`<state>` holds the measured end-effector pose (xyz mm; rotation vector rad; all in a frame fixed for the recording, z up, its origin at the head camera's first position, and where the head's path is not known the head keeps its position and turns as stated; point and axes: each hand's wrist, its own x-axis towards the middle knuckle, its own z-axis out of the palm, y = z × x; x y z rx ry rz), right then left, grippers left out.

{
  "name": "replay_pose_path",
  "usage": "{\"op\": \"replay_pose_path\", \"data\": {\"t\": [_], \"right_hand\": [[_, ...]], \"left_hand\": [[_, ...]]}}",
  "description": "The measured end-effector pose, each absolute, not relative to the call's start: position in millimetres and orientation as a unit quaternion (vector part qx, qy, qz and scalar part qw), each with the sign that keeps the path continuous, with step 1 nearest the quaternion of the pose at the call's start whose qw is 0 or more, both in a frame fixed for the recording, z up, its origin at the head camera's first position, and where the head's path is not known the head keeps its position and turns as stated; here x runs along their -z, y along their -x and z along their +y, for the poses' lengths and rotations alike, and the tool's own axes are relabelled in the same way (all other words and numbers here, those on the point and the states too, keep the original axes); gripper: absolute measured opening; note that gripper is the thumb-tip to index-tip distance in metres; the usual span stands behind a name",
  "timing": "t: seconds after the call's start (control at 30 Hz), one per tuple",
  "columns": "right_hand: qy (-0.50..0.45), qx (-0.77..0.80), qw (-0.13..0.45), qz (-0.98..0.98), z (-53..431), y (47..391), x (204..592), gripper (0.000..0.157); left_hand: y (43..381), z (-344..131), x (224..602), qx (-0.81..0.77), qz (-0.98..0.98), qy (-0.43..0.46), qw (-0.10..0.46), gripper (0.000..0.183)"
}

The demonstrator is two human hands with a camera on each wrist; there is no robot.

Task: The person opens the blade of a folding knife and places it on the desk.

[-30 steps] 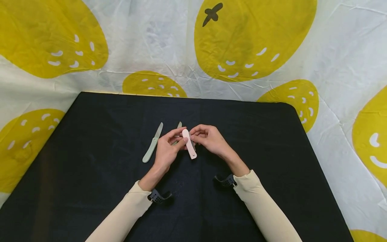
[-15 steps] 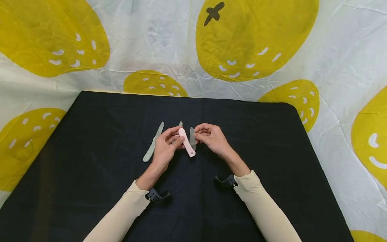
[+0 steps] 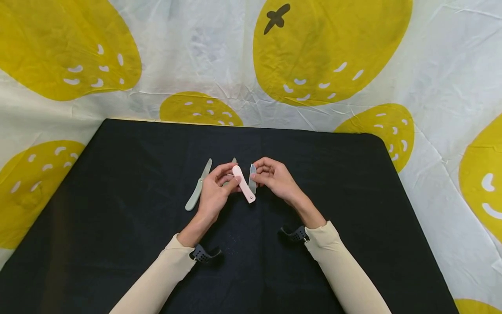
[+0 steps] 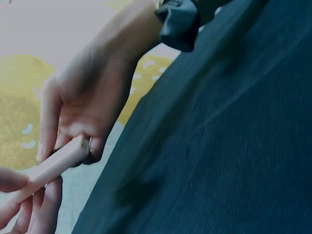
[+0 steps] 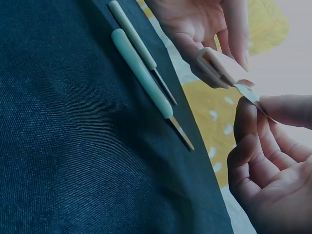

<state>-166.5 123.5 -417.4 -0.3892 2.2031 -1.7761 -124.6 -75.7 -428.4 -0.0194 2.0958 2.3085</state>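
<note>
My left hand (image 3: 213, 192) grips the pale pink handle (image 3: 244, 185) of a folding knife between thumb and fingers, above the black cloth. On the right, my right hand (image 3: 276, 179) pinches the knife's blade (image 3: 252, 185) between thumb and fingers. The blade stands part-way out, at a narrow angle to the handle. The right wrist view shows the slot side of the pink handle (image 5: 219, 66) and the pinched blade (image 5: 248, 93). A light green folding knife (image 3: 195, 195) lies unfolded left of my left hand. A second green knife (image 3: 234, 160) is mostly hidden behind that hand.
A black cloth (image 3: 333, 174) covers the table, its far edge meeting a white curtain (image 3: 211, 52) with yellow fruit prints. Both green knives (image 5: 141, 73) lie side by side on the cloth in the right wrist view. Dark straps (image 3: 205, 254) circle both wrists.
The pink knife's blade has swung out from beside its handle, widening the gap between them. My right hand has risen slightly with the blade. The visible green knife has stayed put.
</note>
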Motion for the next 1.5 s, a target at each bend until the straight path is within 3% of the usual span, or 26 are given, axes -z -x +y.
{"op": "replay_pose_path", "data": {"t": [0.3, 0.57, 1.13, 1.5], "right_hand": [[0.152, 0.609, 0.160, 0.762, 127.5, 165.7, 415.1, 0.021], [0.155, 0.609, 0.166, 0.760, 130.3, 165.7, 416.8, 0.021], [0.100, 0.668, 0.106, 0.730, 136.7, 170.2, 422.5, 0.022], [0.053, 0.693, 0.080, 0.714, 141.4, 174.2, 428.1, 0.018]], "left_hand": [[130.7, -96.2, 428.5, -0.642, 0.755, -0.108, 0.071, 0.041], [135.2, -109.4, 430.2, -0.552, 0.807, -0.194, 0.080, 0.056], [131.1, -110.3, 441.7, -0.526, 0.837, -0.142, -0.055, 0.039], [128.7, -113.4, 445.2, -0.505, 0.855, -0.093, -0.073, 0.033]]}}
